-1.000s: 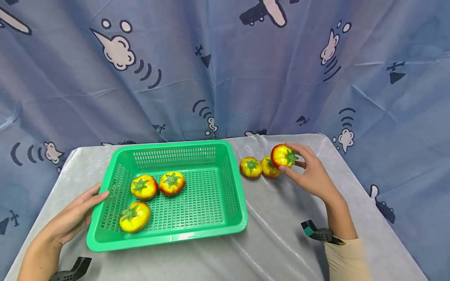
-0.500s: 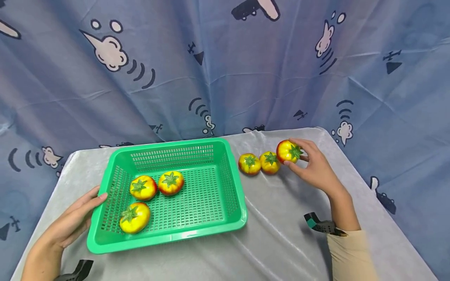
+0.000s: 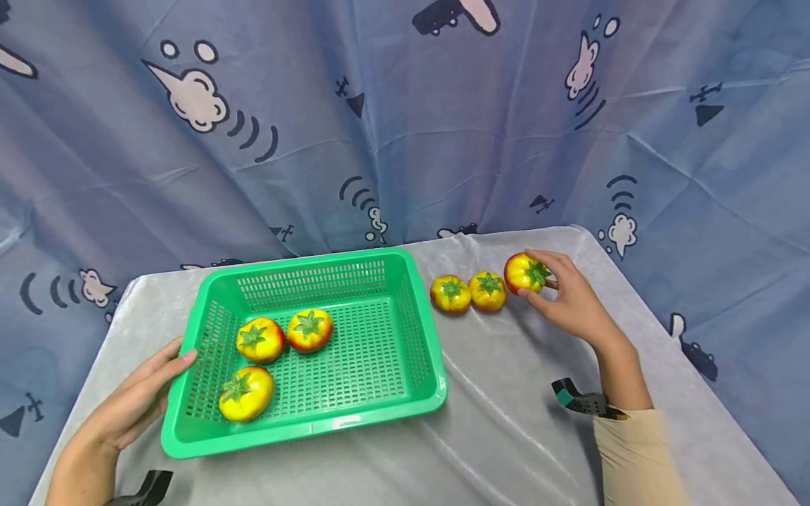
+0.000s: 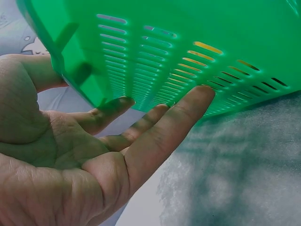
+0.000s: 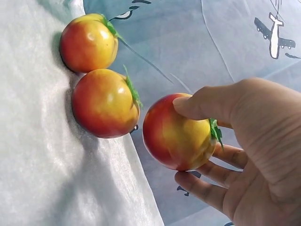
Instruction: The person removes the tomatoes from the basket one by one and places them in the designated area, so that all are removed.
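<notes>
At three o'clock, the right hand (image 3: 572, 302) pinches one of six round yellow-red tomatoes (image 3: 520, 273); the left (image 3: 138, 399) grips one oblong green plastic basket (image 3: 304, 427). The right wrist view shows three.

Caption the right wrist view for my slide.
Right hand holds one red-and-yellow fruit; two others sit side by side on grey cloth.

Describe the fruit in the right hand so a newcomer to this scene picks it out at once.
Start at the large green basket on the grey-covered table. Just right of it run, in a row, a left fruit, a middle fruit and a right-end fruit, all red and yellow. The last is yours: the only one gripped by the right hand.
</notes>
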{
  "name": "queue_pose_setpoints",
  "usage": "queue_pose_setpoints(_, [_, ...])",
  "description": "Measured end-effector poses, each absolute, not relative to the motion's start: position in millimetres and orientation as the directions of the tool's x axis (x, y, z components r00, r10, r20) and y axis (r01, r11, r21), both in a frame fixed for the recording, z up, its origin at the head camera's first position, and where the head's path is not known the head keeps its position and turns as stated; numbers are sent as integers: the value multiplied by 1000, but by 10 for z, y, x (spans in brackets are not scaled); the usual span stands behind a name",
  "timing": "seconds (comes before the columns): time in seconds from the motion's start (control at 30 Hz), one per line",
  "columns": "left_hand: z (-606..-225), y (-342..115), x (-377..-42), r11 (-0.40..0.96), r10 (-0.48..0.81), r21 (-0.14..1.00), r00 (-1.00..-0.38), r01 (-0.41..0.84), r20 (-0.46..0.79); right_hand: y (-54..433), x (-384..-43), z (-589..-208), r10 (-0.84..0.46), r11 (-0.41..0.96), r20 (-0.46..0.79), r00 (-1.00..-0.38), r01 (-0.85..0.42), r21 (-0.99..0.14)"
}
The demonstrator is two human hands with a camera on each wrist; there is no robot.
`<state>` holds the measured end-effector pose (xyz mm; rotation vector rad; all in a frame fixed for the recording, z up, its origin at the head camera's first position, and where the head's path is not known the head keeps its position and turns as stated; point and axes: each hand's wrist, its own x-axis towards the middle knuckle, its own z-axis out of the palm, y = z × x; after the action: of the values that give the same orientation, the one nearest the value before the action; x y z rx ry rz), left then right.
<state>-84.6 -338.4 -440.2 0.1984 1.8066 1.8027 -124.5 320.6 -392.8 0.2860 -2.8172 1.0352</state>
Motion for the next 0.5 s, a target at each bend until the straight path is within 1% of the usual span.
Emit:
queue_pose_setpoints(0.17, [-4393,-3405,-846,70,483,956,-829,-284,-281,3200,-1256,-3968,-130,752,170,-977,-209,-625])
queue_pose_setpoints(0.33, [-4263,-3490,-883,115,466,956,-836,-268,-290,3118,-1251,-4069,-111,750,165,-980,-191,-633])
queue_pose_setpoints(0.37, [-4249,-3480,-881,117,458,956,-840,-268,-291,3126,-1248,-4089,-113,749,182,-977,-203,-630])
queue_pose_setpoints(0.43, [-4262,-3374,-872,109,443,957,-849,-269,-289,3219,-1224,-4096,-122,754,220,-968,-234,-613])
queue_pose_setpoints(0.5, [-4340,-3149,-875,82,433,955,-852,-287,-293,3411,-1171,-4031,-117,782,230,-966,-233,-578])
